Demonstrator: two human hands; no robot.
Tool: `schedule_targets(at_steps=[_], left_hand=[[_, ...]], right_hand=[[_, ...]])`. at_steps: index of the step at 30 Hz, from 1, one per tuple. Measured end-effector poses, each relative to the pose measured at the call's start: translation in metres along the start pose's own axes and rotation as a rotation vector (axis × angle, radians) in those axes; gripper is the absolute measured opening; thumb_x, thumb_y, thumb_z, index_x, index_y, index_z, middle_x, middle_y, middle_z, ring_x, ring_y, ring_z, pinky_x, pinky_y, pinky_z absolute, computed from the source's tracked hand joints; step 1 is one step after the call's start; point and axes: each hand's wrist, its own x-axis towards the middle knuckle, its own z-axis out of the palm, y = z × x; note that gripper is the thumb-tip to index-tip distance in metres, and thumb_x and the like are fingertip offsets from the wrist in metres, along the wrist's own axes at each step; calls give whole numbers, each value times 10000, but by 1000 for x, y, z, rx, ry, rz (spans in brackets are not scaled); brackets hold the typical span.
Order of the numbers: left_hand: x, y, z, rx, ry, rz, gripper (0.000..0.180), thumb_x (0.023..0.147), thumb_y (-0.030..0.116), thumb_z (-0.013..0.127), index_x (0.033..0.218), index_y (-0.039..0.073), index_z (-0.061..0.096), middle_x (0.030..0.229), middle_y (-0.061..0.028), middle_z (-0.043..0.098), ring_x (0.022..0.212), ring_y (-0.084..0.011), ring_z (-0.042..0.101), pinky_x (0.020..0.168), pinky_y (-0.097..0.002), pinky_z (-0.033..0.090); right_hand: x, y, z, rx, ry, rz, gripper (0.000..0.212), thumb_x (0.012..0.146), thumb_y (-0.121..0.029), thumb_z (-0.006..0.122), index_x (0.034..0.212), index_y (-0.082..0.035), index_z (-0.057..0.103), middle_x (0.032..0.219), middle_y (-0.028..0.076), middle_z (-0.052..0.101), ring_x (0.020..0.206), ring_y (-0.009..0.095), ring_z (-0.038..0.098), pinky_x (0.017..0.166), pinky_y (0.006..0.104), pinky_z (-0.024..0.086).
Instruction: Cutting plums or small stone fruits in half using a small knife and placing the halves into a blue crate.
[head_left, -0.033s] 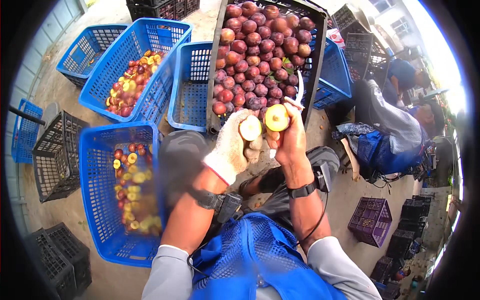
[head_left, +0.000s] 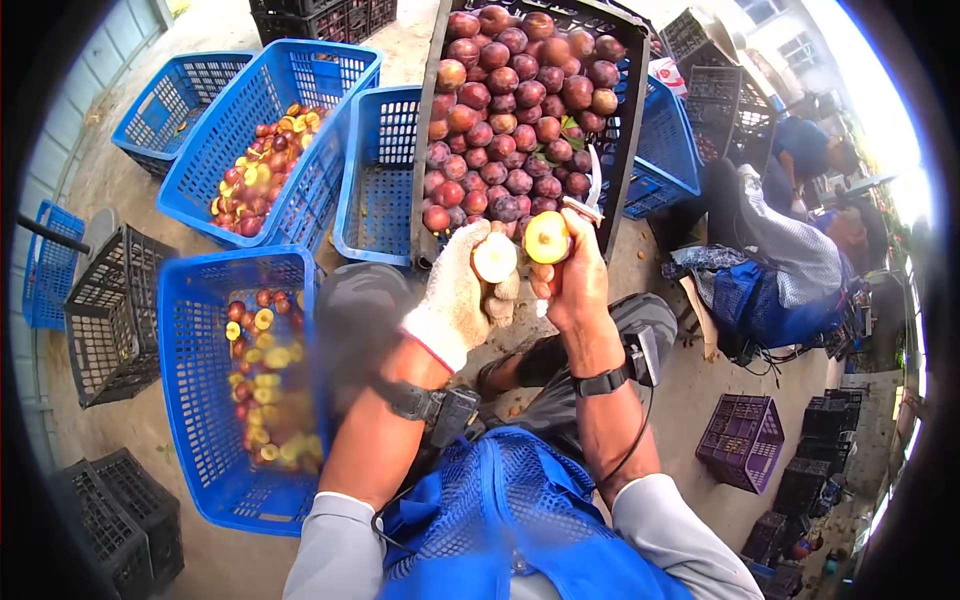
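My left hand [head_left: 450, 305], in a pale knit glove, is closed around a plum half [head_left: 495, 258] whose yellow cut face points up. Bare and close beside it, my right hand [head_left: 578, 285] pinches the other plum half [head_left: 547, 239], which shows a darker spot at its centre. A knife [head_left: 596, 176] with a pale curved blade also sits in the right hand, its blade pointing away from me. The two halves are apart. Just beyond both hands, a black crate [head_left: 424, 170] holds many whole red-purple plums [head_left: 515, 120].
On my left stand a blue basket [head_left: 172, 350] and a farther blue basket [head_left: 345, 125], both holding cut plums. Another blue basket [head_left: 360, 215] adjoins the crate. A purple crate [head_left: 740, 440] lies at right. Co-workers [head_left: 780, 240] sit at far right.
Both hands and the crate appear very slightly farther left in the picture. The knife blade sits a little lower. Each hand keeps its hold.
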Motion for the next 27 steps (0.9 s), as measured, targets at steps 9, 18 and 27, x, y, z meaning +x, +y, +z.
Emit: schedule_targets(at_steps=[9,18,27], left_hand=[[-44,55,-33,253,166,645,430,934,425,427,1027,31,572,608,-25,535,483,-153,473,463,-282,379],[-181,98,-151,1262,1284,1311,270,890,143,535,1081,-29,617,976,-95,633,887,-165,580,810,-290,453],[-50,15,-22,472,120,593,277,902,159,543,1109,-18,590,932,-132,651,773,-217,643,741,-321,516]], right_hand=[[71,-1,142,-574,-345,-482,303,919,-325,576,789,-51,581,615,6,538,540,115,588,453,260,453],[177,-13,26,-1137,213,-846,279,733,-231,706,872,-74,522,819,125,529,758,262,532,661,410,451],[198,-27,-33,-1212,149,-733,335,696,-253,720,871,-72,500,724,93,533,685,234,543,593,368,446]])
